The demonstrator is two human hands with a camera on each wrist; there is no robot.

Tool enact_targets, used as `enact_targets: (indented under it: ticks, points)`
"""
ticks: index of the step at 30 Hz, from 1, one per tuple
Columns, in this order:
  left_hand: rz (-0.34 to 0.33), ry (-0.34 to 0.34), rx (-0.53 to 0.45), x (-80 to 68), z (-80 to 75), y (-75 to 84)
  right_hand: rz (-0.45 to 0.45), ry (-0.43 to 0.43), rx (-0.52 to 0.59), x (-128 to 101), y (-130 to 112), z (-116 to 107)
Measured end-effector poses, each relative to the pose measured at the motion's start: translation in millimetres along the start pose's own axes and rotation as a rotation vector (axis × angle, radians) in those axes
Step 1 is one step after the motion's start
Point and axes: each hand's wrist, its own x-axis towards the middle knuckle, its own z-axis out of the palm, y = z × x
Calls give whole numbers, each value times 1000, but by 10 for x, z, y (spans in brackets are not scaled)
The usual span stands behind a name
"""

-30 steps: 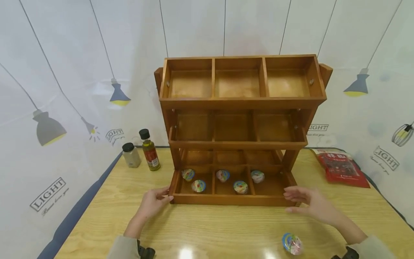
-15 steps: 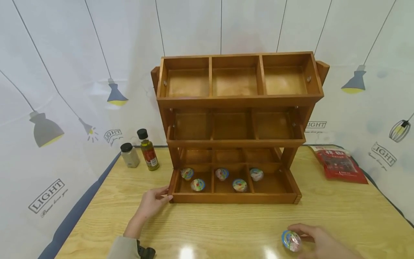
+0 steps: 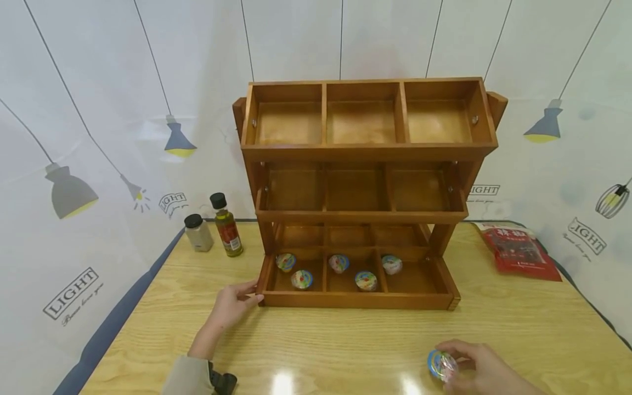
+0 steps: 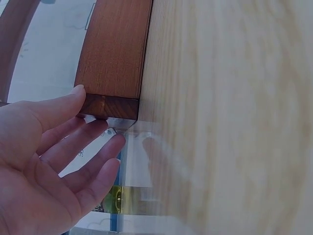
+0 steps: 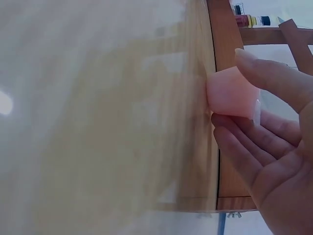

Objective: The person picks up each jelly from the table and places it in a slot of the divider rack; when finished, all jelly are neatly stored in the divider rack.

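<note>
My right hand (image 3: 476,367) holds a small jelly cup (image 3: 441,364) at the front right of the table, thumb on one side and fingers on the other. In the right wrist view the jelly cup (image 5: 230,92) is pink, with its base at the table surface. At the left my left hand (image 3: 232,307) grips the front corner of a three-tier wooden rack (image 3: 357,300). The left wrist view shows its thumb against the corner block (image 4: 110,105) and fingertips under the other side. Several jelly cups, such as one jelly cup (image 3: 366,281), lie in the bottom tier's compartments.
Behind the left hand stand an oil bottle (image 3: 229,233) with a black cap and a white jar (image 3: 199,235). A red food packet (image 3: 518,252) lies at the back right. Printed lamp-pattern sheeting (image 3: 123,109) walls the table's back and sides.
My right hand has left the rack's right front corner, come down toward the front, and taken hold of the jelly cup on the table. The left hand has stayed at the rack's corner.
</note>
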Motion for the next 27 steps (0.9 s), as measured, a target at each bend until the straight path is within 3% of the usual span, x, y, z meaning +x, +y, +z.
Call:
enact_targets:
  ticks: [3, 10, 18, 27]
  points:
    - [3, 2, 0, 2, 6, 7, 3, 21, -24, 32, -2, -61]
    - [-3, 8, 0, 1, 3, 24, -181, 173, -196, 239, -88, -406]
    - [-25, 6, -20, 4, 2, -22, -86, 243, -303, 675, -223, -825]
    - [-27, -3, -22, 26, 7, -56, 9, 268, -364, 1129, -77, -878]
